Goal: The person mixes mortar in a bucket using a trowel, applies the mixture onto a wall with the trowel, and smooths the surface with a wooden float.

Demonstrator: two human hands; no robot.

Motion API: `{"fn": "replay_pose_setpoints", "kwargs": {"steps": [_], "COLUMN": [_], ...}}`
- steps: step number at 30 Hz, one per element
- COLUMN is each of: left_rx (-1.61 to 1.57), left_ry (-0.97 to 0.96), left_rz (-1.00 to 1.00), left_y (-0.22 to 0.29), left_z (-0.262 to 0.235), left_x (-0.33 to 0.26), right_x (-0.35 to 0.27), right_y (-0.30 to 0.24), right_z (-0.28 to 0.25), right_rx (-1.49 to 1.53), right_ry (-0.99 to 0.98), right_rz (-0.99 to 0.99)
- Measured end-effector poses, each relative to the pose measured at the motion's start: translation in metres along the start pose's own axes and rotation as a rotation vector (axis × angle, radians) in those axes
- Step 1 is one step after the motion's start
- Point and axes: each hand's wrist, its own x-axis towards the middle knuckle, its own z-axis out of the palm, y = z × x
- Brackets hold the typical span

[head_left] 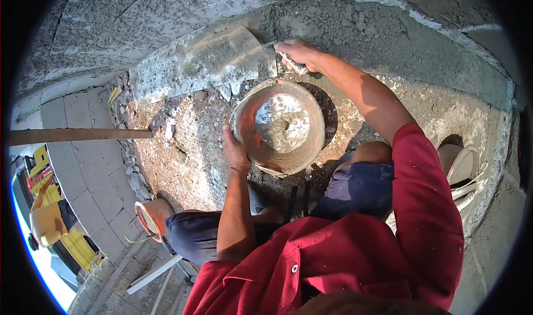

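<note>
Red shirt cloth fills the bottom of the frame, with dark blue pants just above. The left hand touches the left side of a round bucket; I cannot tell if it grips. The bucket sits mid-frame, with wet gray mix inside. At upper middle, the right hand is wrapped around a pale handle. Far off, at lower left, is a person in yellow.
</note>
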Motion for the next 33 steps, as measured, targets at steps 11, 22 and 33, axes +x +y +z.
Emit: {"fn": "replay_pose_setpoints", "kwargs": {"steps": [11, 22, 33], "left_rx": [0.068, -0.011, 0.025], "left_ry": [0.088, 0.047, 0.03], "left_rz": [0.109, 0.059, 0.067], "left_y": [0.003, -0.002, 0.0], "left_z": [-0.025, -0.022, 0.005], "left_x": [-0.009, 0.002, -0.003], "right_x": [-0.043, -0.137, -0.125], "right_y": [-0.022, 0.032, 0.058], "right_z": [0.011, -0.084, -0.035], "right_rx": [-0.057, -1.048, -1.136], "right_ry": [0.209, 0.361, 0.286], "right_rz": [-0.018, -0.169, -0.077]}}
